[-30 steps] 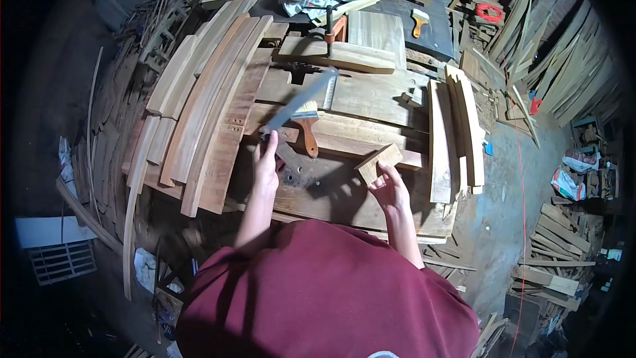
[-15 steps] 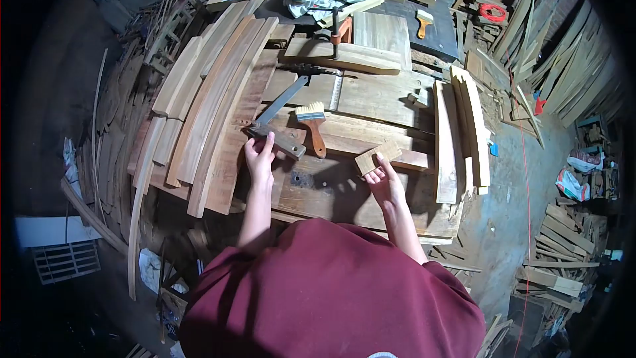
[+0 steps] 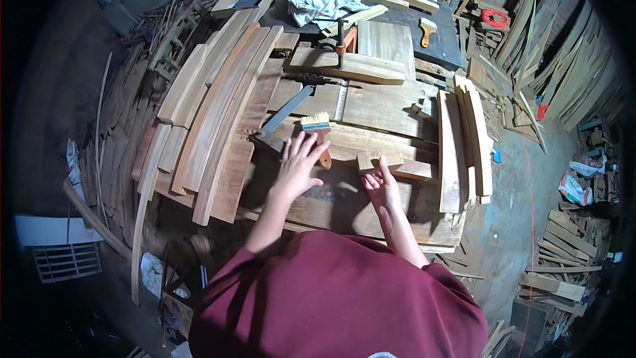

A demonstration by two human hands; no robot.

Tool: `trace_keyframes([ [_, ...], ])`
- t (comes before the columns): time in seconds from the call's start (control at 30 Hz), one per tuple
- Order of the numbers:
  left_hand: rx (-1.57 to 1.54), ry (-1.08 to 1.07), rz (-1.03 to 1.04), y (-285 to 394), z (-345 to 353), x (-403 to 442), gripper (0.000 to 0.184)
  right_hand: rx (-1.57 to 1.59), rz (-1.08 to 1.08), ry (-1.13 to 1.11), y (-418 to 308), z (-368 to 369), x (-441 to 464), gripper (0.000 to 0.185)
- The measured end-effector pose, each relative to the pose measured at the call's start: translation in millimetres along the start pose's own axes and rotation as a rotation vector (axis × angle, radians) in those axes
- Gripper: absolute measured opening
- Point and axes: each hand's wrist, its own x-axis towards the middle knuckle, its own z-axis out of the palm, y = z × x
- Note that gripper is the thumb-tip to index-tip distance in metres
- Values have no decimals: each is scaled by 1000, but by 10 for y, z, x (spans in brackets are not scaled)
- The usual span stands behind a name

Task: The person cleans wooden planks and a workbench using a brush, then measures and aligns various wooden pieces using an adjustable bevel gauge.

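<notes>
My left hand is open, its fingers spread over the bench beside a wide paintbrush with pale bristles and a brown wooden handle. Whether the fingertips touch the brush I cannot tell. Just left of them lies a try square, its grey metal blade pointing away from me and its dark stock partly hidden by the hand. In my right hand is a small pale wooden block, pinched between thumb and fingers and held above the bench.
Long curved wooden pieces are stacked at the left of the workbench, and upright boards stand at its right. A clamp rises behind a thick board. Farther back are a cloth and another brush.
My left hand has let go of the try square and moved right, opening over the paintbrush. The wooden block in my right hand has tilted. The whole view has shifted slightly.
</notes>
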Motion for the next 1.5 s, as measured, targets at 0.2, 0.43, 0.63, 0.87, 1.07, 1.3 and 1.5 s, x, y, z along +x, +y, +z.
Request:
trace_keyframes([
  [0.2,73,144,107,-166,324,146,47,-166,76,-36,-81,83,-238,50],
  [0.43,-141,231,27,-195,21,-93,48,-788,-985,167,-219,-262,-309,38],
  [0.63,-448,340,-26,-291,-226,-243,44,-1372,-1302,-14,-713,-83,-208,68],
  [0.87,-1116,719,-324,-539,-266,-76,25,-1270,-1090,-67,-449,-5,-114,46],
  [1.07,-1268,717,-346,-278,-514,161,17,-1171,-1077,-50,-109,156,-120,45],
  [1.3,-1331,242,-292,58,-150,576,19,-1156,-1097,-79,-39,32,-119,45],
  [1.5,-339,509,-133,42,-493,688,34,-1095,-1068,-128,-122,86,-169,45],
])
